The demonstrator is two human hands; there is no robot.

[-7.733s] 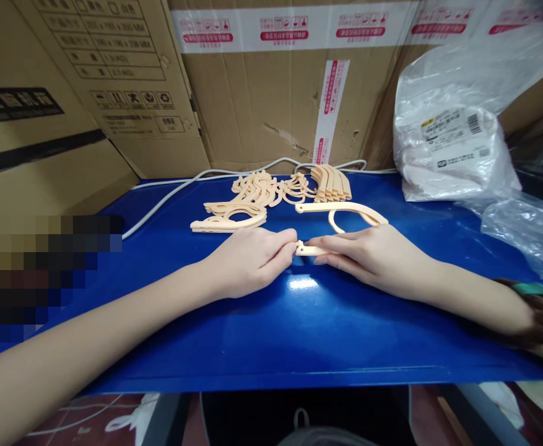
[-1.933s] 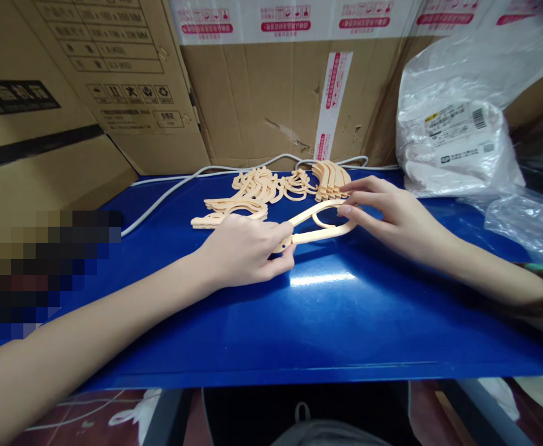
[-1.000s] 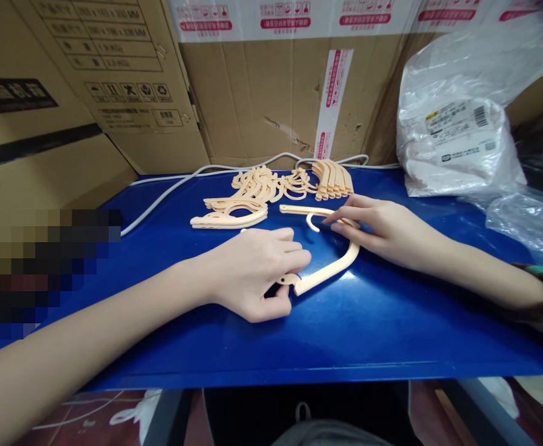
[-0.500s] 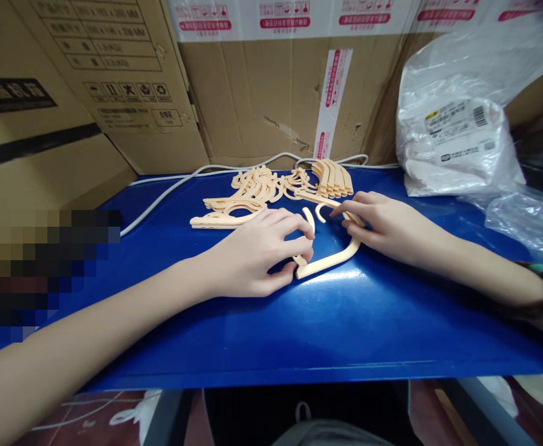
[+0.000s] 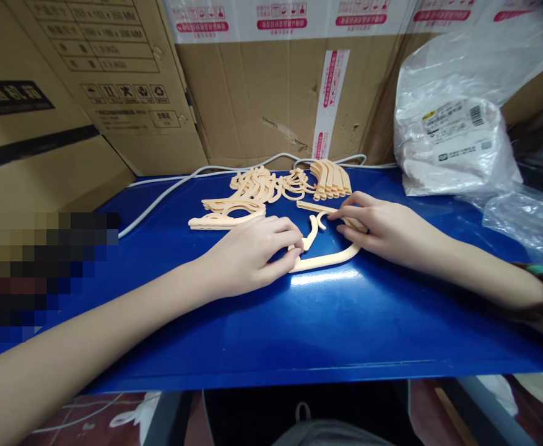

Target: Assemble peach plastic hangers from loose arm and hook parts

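A cream plastic clothes hanger [image 5: 327, 260] lies part-assembled on the blue tabletop between my hands. My left hand [image 5: 262, 254] is closed in a pinch at the left end of its long lower arm, next to a small bent strip [image 5: 313, 232]. The fingertips hide where these two meet. My right hand [image 5: 368, 224] is closed over the hanger's right bend, with its fingers by the curved hook [image 5: 321, 220]. A straight upper arm [image 5: 315, 207] runs out to the left from under those fingers.
Stacked hanger arms [image 5: 332, 178], a heap of loose hanger pieces [image 5: 257, 186] and flat hanger parts [image 5: 225, 217] lie behind my hands. A white cable [image 5: 169, 191] runs along the back. Cardboard boxes [image 5: 262, 93] stand behind; a plastic bag [image 5: 457, 136] sits at right.
My left hand has moved slightly left and its fingers have drawn together at the arm's end. The small strip now leans right, nearer the hook. The long arm has swung a little flatter.
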